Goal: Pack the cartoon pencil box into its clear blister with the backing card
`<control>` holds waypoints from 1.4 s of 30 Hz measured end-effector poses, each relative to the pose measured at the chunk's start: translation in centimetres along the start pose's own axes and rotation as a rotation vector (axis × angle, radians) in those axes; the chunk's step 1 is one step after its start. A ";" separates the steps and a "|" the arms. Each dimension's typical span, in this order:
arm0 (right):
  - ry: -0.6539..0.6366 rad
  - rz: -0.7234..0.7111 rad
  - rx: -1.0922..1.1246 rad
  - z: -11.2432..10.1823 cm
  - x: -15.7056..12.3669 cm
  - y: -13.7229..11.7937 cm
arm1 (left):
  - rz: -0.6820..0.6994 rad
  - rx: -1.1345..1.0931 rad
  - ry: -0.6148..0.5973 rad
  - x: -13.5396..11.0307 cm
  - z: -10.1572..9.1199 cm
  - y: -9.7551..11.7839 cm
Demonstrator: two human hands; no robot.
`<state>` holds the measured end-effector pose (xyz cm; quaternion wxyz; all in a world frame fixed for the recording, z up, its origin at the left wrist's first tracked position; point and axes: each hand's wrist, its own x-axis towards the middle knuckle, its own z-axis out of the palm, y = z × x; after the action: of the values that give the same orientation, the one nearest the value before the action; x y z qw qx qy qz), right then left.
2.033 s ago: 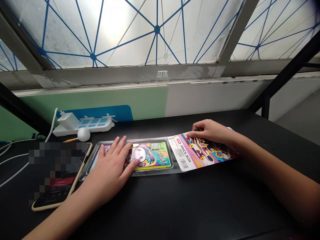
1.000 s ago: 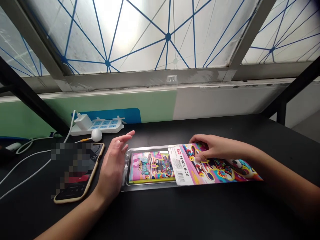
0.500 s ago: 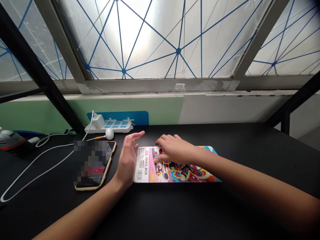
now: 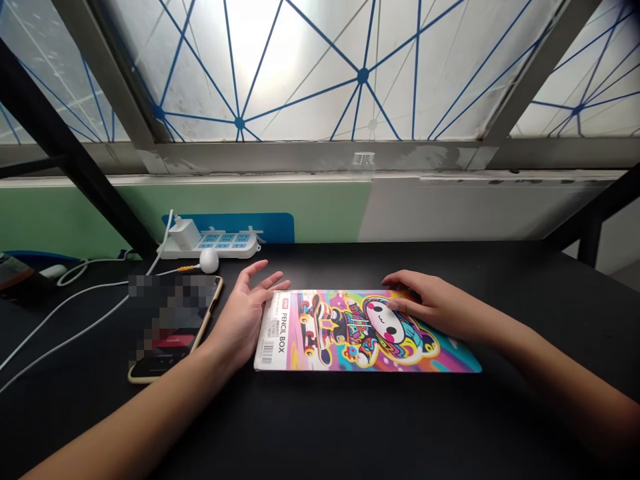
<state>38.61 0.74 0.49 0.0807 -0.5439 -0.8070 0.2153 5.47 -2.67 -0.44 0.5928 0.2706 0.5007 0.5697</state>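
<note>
A Pencil Box package (image 4: 345, 331) lies on a black desk (image 4: 350, 427), seemingly steadied toward both ends. The left hand (image 4: 244, 317), fingers loosely spread with no clear hold, meets its barcode end beside a phone (image 4: 173, 343); the right hand (image 4: 427, 300) half-curls at the far edge, thumb on top, grip unclear

Mid-frame, a flat, multicoloured, rectangular printed pack (image 4: 357, 333) lay on the black tabletop (image 4: 350, 427), a bare left hand (image 4: 245, 317) spread at its left end, a bare right hand (image 4: 433, 303) touching its upper right edge.
</note>
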 end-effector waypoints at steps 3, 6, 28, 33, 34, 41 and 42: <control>-0.012 -0.060 -0.053 0.2 -0.2 -0.9 | -0.018 0.004 0.027 0.0 0.0 0.1; -0.037 -0.030 -0.041 0.5 -0.4 -1.7 | -0.005 0.020 0.043 0.0 0.1 0.0; 0.770 -0.476 -0.361 1.2 -4.2 -5.1 | 0.524 0.322 -0.250 -1.3 -1.0 1.5; 0.677 -0.605 -0.541 2.2 -4.2 -6.0 | 0.428 0.612 -0.524 -1.1 -1.9 3.6; 0.627 -0.602 -0.552 2.5 -4.1 -6.2 | 0.427 0.740 -0.550 -1.1 -1.9 3.7; 0.405 -0.623 -0.483 5.2 -3.3 -6.4 | 0.751 1.557 -0.593 -0.8 -1.8 1.2; 0.381 -0.615 -0.445 5.1 -3.3 -6.4 | 0.776 1.594 -0.592 -0.7 -1.9 1.0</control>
<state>32.66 -5.57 -0.98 0.1693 -0.3121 -0.9292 -0.1027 3.51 -3.63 -0.02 0.1039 0.8797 0.4471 0.1241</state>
